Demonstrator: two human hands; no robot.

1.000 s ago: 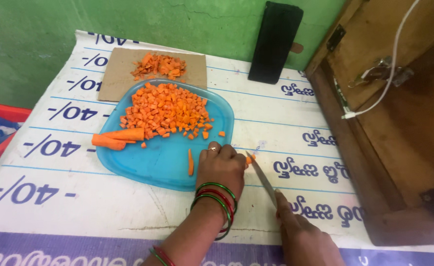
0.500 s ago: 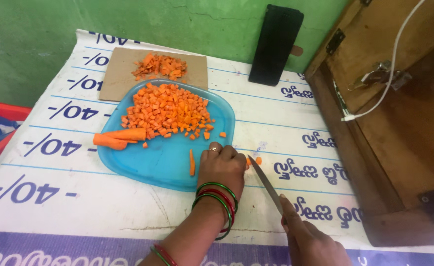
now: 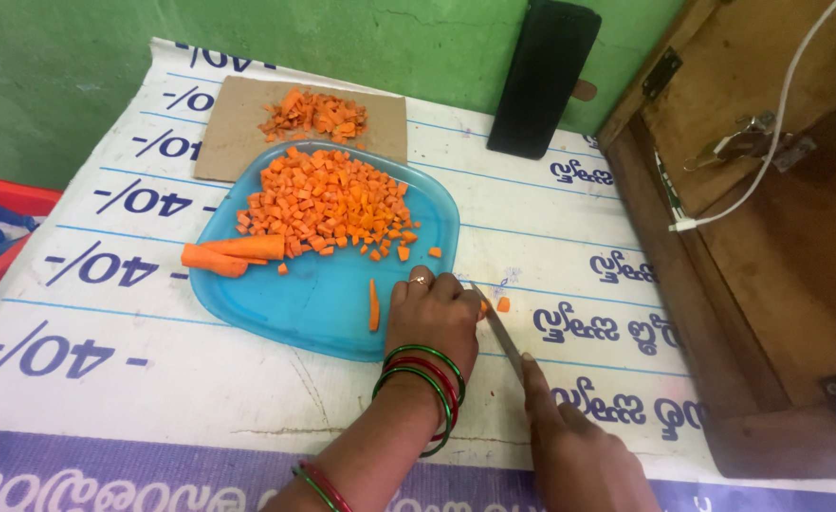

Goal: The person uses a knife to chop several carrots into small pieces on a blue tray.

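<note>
Gripping a knife (image 3: 498, 327) in right hand (image 3: 579, 450), blade angled away-left, left hand (image 3: 434, 318) fingers curled on carrot piece (image 3: 483, 306)

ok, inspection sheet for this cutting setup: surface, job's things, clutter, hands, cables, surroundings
Surface: white printed sheet over the table.
Job's things: blue plate holding diced carrot, two larger carrot pieces and one thin strip; knife; one small piece lies off the plate.
Clutter: cardboard with more carrot bits; black phone leaning on the wall.
Hands: left hand presses down at the plate's edge; right hand grips the knife.
Cables: white cable on the wooden box.
Surroundings: green wall; red tub at left.
</note>
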